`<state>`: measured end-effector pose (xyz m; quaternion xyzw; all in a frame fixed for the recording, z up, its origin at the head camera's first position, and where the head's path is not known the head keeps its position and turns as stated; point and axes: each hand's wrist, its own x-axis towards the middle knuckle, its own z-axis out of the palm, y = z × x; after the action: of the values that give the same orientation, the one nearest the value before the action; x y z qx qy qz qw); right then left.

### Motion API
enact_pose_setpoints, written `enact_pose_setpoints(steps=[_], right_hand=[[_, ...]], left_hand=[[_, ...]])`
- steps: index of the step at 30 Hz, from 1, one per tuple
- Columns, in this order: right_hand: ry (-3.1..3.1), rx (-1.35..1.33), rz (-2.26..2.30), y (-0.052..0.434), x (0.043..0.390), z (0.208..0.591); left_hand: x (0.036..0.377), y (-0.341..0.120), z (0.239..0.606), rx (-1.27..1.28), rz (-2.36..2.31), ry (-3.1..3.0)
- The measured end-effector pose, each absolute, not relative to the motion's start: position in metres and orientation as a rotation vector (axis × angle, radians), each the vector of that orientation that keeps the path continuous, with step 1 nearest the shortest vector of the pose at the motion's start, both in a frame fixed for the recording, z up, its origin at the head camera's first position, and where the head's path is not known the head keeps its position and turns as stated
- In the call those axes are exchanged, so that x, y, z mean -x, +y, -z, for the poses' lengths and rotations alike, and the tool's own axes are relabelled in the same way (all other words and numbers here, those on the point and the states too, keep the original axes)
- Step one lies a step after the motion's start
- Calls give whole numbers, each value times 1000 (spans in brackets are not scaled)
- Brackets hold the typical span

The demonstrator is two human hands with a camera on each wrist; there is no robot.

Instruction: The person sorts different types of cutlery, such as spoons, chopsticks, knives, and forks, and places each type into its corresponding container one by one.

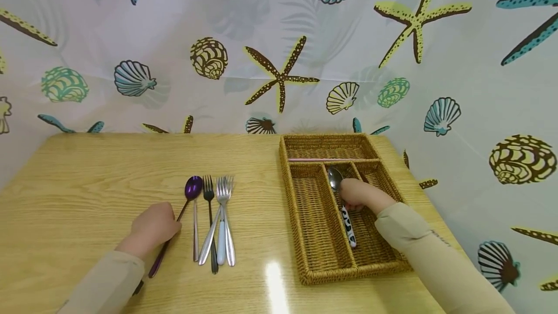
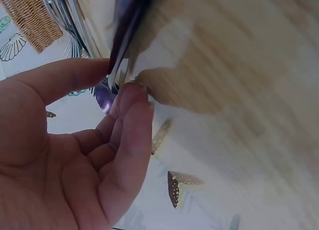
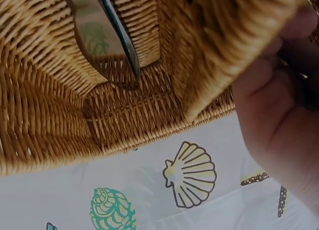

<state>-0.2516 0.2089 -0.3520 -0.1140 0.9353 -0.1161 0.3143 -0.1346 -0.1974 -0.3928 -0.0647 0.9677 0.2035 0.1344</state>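
My left hand pinches the long dark handle of a purple spoon between thumb and fingers, low over the table. Its handle runs through the fingertips in the left wrist view. My right hand reaches into the middle compartment of a wicker cutlery tray. There it holds a spoon with a black-and-white patterned handle around the middle, the metal bowl pointing away. In the right wrist view a divider hides most of the right fingers.
Beside the purple spoon lie a black fork, several silver forks, one with a pale blue handle, and a thin silver handle. A shiny knife blade is in the tray's right compartment. A patterned curtain borders the table.
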Motion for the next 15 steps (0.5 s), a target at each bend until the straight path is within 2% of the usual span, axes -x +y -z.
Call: enact_pose_setpoints(steps=[15], right_hand=[[2487, 171, 215, 205, 259, 367]], left_hand=[[138, -197, 394, 138, -641, 2792]])
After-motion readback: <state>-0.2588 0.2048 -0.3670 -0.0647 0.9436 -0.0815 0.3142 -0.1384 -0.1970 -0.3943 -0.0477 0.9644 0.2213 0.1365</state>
